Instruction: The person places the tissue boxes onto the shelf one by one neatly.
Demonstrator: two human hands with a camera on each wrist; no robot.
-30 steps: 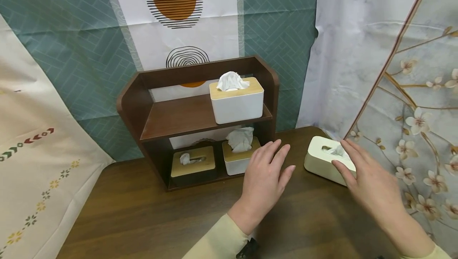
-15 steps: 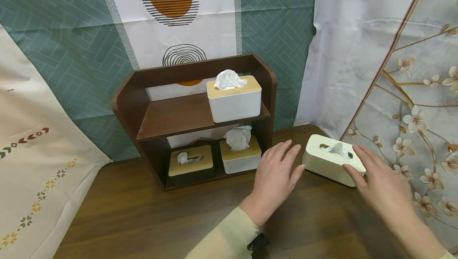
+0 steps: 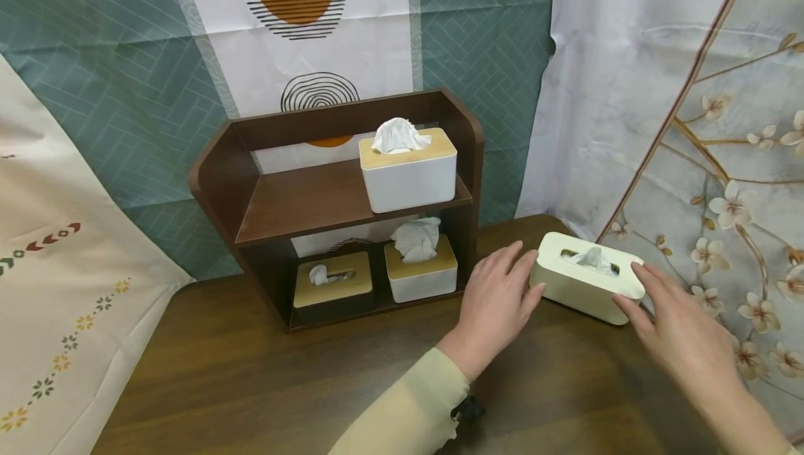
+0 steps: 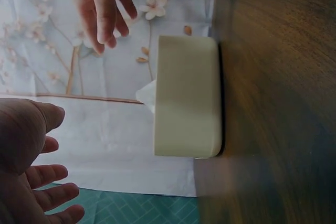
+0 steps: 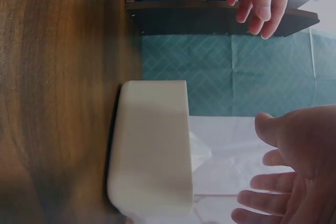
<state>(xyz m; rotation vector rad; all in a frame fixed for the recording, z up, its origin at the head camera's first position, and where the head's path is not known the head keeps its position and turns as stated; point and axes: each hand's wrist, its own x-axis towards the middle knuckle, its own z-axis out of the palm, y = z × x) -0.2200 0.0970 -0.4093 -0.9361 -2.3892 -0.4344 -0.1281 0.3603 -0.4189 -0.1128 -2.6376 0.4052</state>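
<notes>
A cream tissue box (image 3: 574, 284) with a white tissue (image 3: 593, 258) in its top slot sits on the wooden table at the right. To its left is my left hand (image 3: 496, 301), fingers spread and holding nothing. My right hand (image 3: 681, 333) hovers by the box's right end, fingers apart. Both wrist views show a gap between the hands and the box: my left hand (image 4: 31, 166) in the left wrist view, my right hand (image 5: 294, 166) in the right wrist view. The tissue box (image 4: 186, 98) rests flat on the table there.
A dark brown two-tier shelf (image 3: 301, 200) stands at the back. Its upper tier bears a white tissue box with a wooden lid (image 3: 411, 179). Below are another white box (image 3: 423, 280) and a dark box with a wooden lid (image 3: 333, 287). Patterned cloths hang behind and at both sides.
My left hand has moved right, toward the cream tissue box. The right hand has also shifted slightly right in view. The head view has turned a little, and the boxes stay in place.
</notes>
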